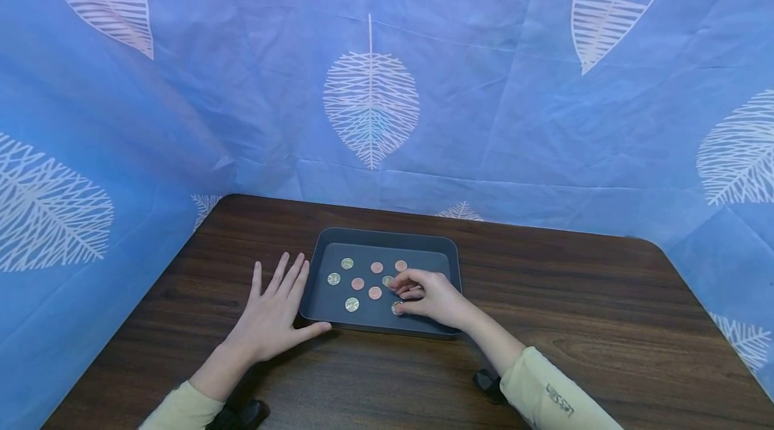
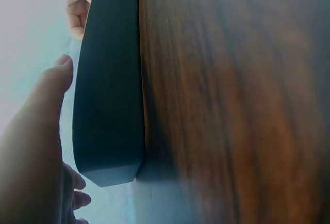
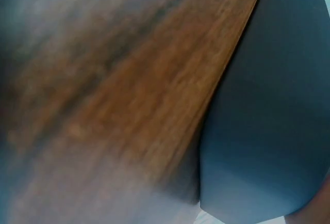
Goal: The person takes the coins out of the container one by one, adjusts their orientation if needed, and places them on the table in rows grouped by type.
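Observation:
A dark grey rectangular tray (image 1: 387,330) holds several coins lying flat, some copper-coloured and some pale gold. My left hand (image 1: 269,319) lies at the tray's left side with fingers spread, the thumb by its front left corner. In the left wrist view the left thumb (image 2: 54,77) shows beside the tray wall (image 2: 111,90). My right hand (image 1: 432,295) reaches over the tray's right part, fingers bent and apart from the thumb. Its thumb tip partly covers a coin (image 1: 396,308), and its fingertips are right at another pale coin (image 1: 387,280).
The tray stands on a dark wood-grain table (image 1: 574,295). A blue cloth with white leaf prints (image 1: 471,107) hangs behind the table and along its sides. Dark wrist devices (image 1: 488,386) sit by both sleeves. The right wrist view shows mainly table and the tray's outer wall (image 3: 258,121).

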A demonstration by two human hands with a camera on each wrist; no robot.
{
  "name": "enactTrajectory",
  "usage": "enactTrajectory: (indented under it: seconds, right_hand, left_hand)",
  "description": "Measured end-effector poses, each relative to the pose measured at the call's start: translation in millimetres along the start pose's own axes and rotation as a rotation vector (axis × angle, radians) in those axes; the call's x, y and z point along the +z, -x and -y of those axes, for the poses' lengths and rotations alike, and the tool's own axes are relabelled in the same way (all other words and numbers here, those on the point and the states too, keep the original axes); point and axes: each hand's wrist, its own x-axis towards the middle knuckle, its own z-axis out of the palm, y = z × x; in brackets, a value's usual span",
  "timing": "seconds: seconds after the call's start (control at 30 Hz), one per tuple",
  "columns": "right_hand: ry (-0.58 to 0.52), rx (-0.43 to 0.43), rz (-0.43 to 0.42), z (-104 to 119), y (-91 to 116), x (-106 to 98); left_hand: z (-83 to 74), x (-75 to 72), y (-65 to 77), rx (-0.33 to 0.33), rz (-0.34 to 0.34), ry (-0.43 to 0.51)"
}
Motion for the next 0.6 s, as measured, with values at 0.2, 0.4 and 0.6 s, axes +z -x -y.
enactTrajectory:
  seconds: [0.2, 0.4, 0.6]
  right_hand:
    - [0.073, -0.004, 0.013, -5.2, -1.4, 3.1]
    - [0.152, -0.024, 0.034, -7.6, -2.1, 5.4]
    - [0.187, -0.034, 0.05, -7.4, -2.6, 6.6]
  left_hand:
    - [-1.2, 4.7, 0.2, 0.01, -0.014, -0.01]
    - [-2.6, 7.4, 1.3, 0.013, -0.025, -0.01]
    - [-3.2, 8.6, 1.3, 0.004, -0.016, -0.001]
